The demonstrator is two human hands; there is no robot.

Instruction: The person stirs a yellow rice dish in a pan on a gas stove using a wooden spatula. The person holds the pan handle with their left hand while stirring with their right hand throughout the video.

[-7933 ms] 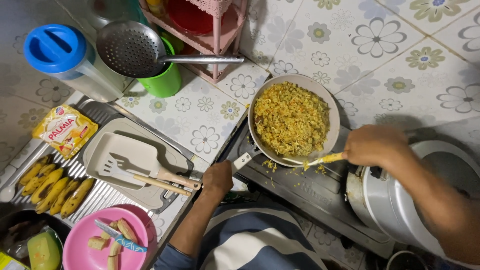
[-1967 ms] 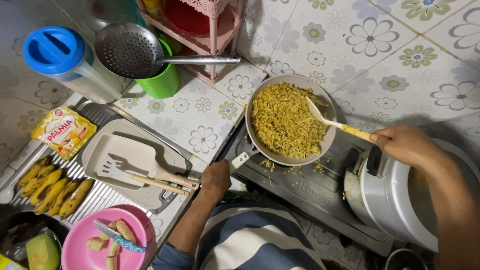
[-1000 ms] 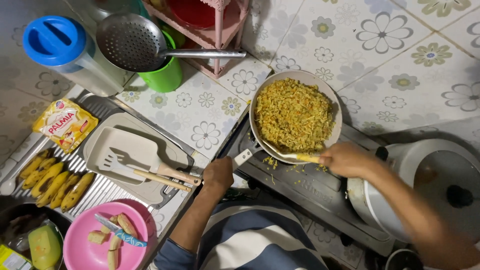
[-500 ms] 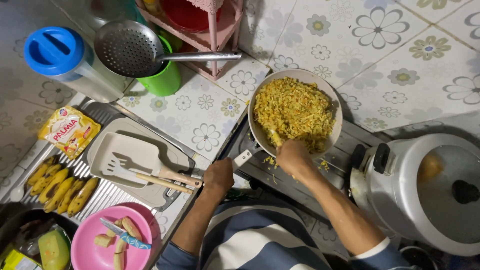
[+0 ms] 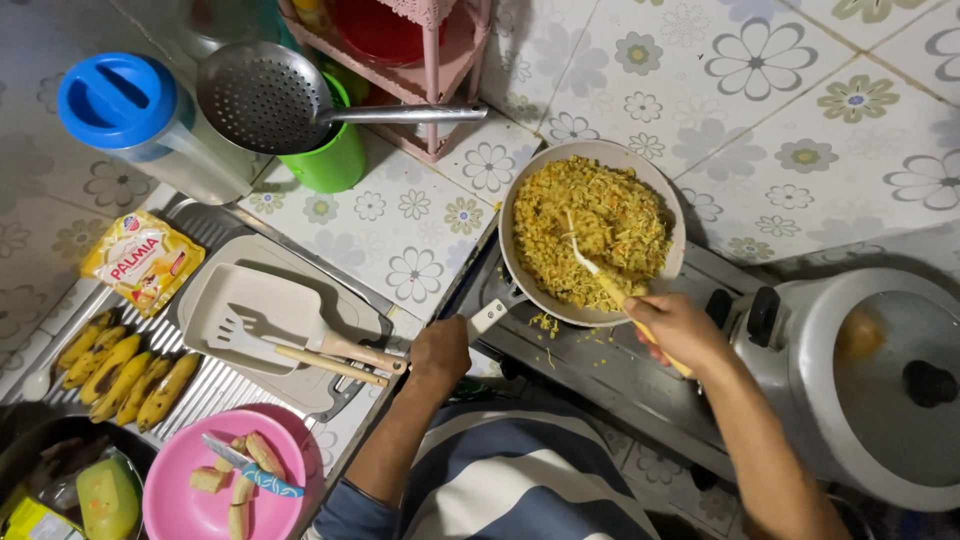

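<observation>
1. My left hand [image 5: 440, 350] is clamped around the end of the frying pan [image 5: 592, 236] handle, and the pan sits on the stove [image 5: 590, 365] at the tiled wall.
2. My right hand [image 5: 678, 330] is closed on the yellow handle of a spatula [image 5: 598, 278], its pale tip buried in the fried rice [image 5: 592, 225].
3. I judge the pan fairly heavy with that load and hot at the rim, so the handle is the only sound hold.
4. The rice is loose and spills easily; grains already lie on the stove below the near rim.
5. The rice cooker [image 5: 860, 385] stands just right of the pan, leaving my right arm little room.
6. On the left, the worktop [image 5: 400, 225] carries a tray [image 5: 250, 305] with a slotted turner [image 5: 300, 340], near my left hand.
</observation>
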